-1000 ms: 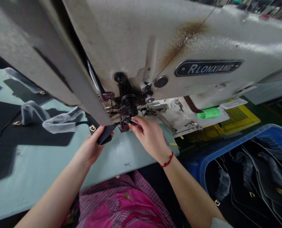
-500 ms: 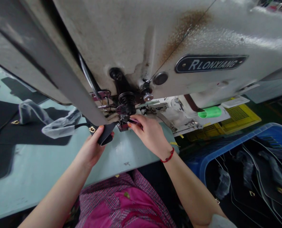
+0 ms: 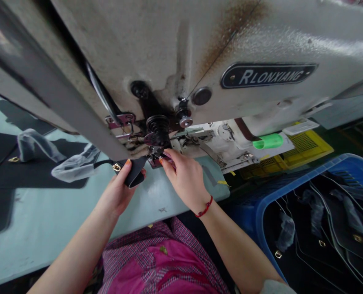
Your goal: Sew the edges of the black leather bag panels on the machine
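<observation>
My left hand (image 3: 118,191) is closed round a folded black strap piece (image 3: 134,173) with a small gold ring (image 3: 117,167) on it, just left of the needle area. My right hand (image 3: 183,176) reaches under the head of the white sewing machine (image 3: 200,49), its fingertips pinched at the presser foot (image 3: 157,157); what they pinch is too small to make out. Both hands hover over the pale blue table (image 3: 47,216).
Black cut leather pieces (image 3: 4,175) and clear plastic wrap (image 3: 71,165) lie on the table's left. A blue crate (image 3: 261,200) of black pieces with gold rings stands at the right. Behind it are a yellow basket (image 3: 313,149) and a green spool (image 3: 268,141).
The camera view has dipped closer under the machine head and shifted slightly. Both hands stay at the needle area, holding the same positions.
</observation>
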### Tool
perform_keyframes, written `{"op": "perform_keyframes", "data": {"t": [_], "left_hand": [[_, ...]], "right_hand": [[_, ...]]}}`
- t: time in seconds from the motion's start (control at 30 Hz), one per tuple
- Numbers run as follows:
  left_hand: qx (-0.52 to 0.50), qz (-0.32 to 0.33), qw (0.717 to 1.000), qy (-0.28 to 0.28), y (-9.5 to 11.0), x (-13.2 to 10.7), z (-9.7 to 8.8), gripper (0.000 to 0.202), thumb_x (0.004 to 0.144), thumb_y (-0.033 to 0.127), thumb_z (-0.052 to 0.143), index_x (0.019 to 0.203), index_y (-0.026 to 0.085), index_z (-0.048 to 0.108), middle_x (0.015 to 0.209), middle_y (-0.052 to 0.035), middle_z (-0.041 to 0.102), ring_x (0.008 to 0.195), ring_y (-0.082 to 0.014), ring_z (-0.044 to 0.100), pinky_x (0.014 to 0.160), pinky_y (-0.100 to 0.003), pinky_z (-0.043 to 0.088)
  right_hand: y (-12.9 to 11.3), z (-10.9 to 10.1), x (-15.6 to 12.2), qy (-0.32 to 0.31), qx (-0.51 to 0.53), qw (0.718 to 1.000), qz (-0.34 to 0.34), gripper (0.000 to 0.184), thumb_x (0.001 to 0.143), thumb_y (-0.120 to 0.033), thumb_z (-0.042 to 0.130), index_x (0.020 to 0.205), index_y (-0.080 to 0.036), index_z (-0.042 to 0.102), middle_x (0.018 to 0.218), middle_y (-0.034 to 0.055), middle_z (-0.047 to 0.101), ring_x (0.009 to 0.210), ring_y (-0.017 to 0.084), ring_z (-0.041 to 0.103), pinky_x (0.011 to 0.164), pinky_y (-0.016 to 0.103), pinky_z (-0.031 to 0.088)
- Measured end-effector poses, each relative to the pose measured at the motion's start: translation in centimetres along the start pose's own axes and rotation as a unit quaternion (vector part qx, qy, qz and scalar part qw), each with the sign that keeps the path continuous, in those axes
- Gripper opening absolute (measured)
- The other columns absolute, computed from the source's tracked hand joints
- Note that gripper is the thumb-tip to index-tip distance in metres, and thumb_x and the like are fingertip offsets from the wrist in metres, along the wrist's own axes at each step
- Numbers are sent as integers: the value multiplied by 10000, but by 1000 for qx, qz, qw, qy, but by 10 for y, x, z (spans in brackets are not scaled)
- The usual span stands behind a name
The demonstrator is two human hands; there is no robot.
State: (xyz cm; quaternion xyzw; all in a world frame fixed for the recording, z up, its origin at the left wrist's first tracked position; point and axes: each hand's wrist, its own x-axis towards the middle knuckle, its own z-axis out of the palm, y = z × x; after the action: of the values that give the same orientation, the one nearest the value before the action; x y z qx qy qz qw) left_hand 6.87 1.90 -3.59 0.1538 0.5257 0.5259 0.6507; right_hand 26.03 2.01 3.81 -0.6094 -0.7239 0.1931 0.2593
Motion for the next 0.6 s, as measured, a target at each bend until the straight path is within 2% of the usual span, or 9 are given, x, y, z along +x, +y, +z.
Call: {"op": "perform_keyframes", "data": {"t": [0.3,0.6], "left_hand": [[-32,-6,999,-2,-2,-1,3,263,812,402,716,950,178,709,834,-13,716,763,-142,621,805,-285,507],[-22,-7,1000,-7,-5,0,1,286,794,434,719,936,186,707,810,-12,709,740,-139,621,786,-292,514]], "right_hand": [[-4,12,-5,14,-3,1000,22,255,987,-334,523,1184,-214,632,989,43,745,909,170,705,741,233,510],[3,23,-8,39,-15,999,-4,317,1012,-373,460,1247,-223,611,999,53,737,897,164,695,768,228,511]]}}
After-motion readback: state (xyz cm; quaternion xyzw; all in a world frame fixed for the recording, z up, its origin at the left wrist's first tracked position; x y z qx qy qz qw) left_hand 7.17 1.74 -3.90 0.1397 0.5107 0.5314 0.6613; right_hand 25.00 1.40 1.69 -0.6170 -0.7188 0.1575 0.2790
